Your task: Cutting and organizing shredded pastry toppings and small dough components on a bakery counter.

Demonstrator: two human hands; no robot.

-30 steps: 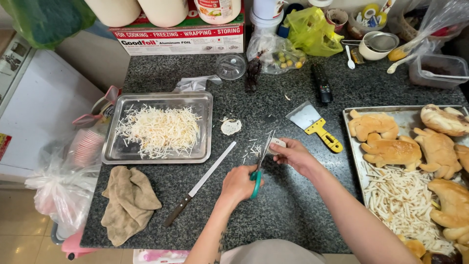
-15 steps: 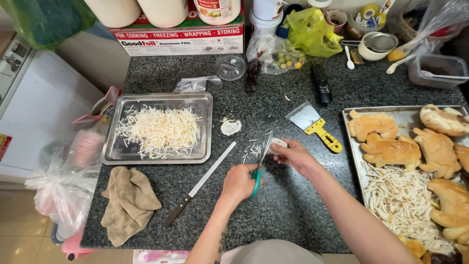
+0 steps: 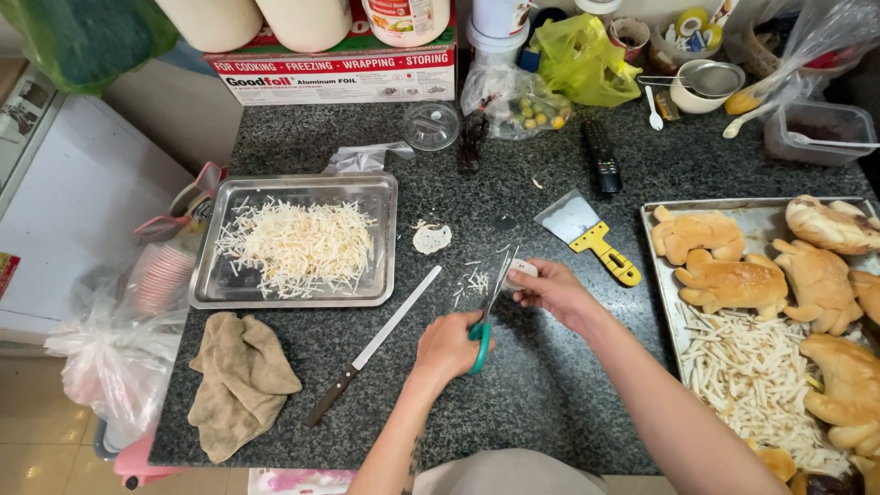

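A dark speckled stone table point(image 3: 550, 385) carries a steel tray point(image 3: 209, 291) of pale shreds at the left, with a crumpled tan cloth point(image 3: 240, 380) just below it. A long knife point(image 3: 371, 346) lies diagonally beside the cloth. Loose cut strips point(image 3: 472, 280) and a small round pale slice point(image 3: 431, 238) sit near the middle. A yellow-handled scraper point(image 3: 587, 234) and a black remote point(image 3: 602, 156) lie further right, and a baking tray point(image 3: 662, 275) of golden pastries fills the right edge.
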